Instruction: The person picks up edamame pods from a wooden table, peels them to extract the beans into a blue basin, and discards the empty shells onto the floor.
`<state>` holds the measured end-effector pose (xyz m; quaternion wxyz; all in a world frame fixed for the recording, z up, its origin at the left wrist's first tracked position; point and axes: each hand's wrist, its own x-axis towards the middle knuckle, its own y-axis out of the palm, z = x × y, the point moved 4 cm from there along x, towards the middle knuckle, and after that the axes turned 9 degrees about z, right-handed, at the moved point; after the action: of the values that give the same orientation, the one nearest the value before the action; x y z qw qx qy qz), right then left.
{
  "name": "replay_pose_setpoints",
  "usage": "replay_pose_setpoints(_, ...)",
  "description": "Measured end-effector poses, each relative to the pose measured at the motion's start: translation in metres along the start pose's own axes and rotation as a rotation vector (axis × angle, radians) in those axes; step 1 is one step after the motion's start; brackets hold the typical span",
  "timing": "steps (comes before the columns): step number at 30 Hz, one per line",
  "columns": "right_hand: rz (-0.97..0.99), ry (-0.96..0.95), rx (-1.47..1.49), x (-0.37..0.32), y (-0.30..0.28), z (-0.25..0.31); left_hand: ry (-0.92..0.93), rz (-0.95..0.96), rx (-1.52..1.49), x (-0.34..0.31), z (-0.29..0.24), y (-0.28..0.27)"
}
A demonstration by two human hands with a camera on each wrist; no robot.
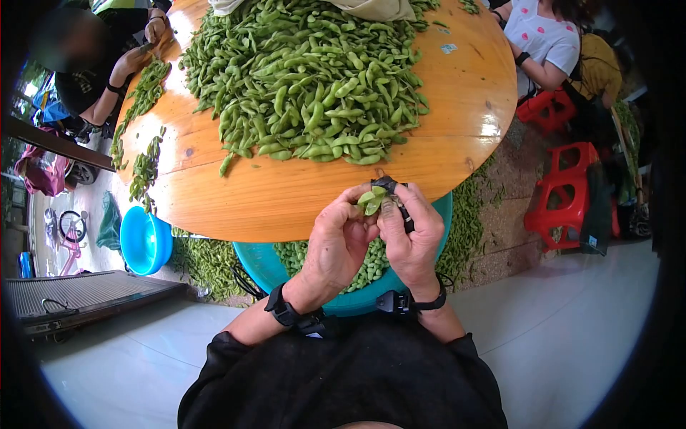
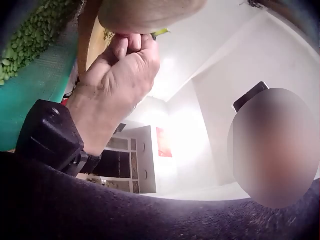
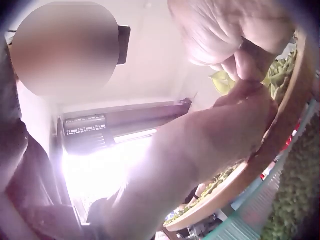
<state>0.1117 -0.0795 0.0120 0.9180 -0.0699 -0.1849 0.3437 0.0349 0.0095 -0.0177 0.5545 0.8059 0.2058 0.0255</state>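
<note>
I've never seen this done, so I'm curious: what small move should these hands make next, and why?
Probably empty the green pod into the teal basin: the left hand and right hand hold the pod between them, it looks split open, and shelled beans lie in the basin below.

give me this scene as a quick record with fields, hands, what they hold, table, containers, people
left hand: pinches a green pod
right hand: fingers on the same pod
table: wooden, bearing a large pod heap
below the hands: teal basin holding loose green beans
floor: scattered pods either side of the teal basin
far left: blue basin
right: red stools
others: person in black, person in white top
</note>
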Motion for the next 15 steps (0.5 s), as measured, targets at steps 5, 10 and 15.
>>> replay_pose_setpoints(5,0.033,0.184,0.298,-0.003,-0.007,-0.005,-0.109,0.069,0.153,-0.002,0.001,-0.003)
replay_pose_setpoints(10,-0.024,0.276,0.356,-0.012,-0.048,-0.001,-0.264,0.309,0.693,-0.016,-0.013,0.003)
replay_pose_setpoints(15,-0.103,0.153,-0.743,-0.038,-0.149,-0.022,0.068,0.642,1.584,-0.044,-0.059,0.02)
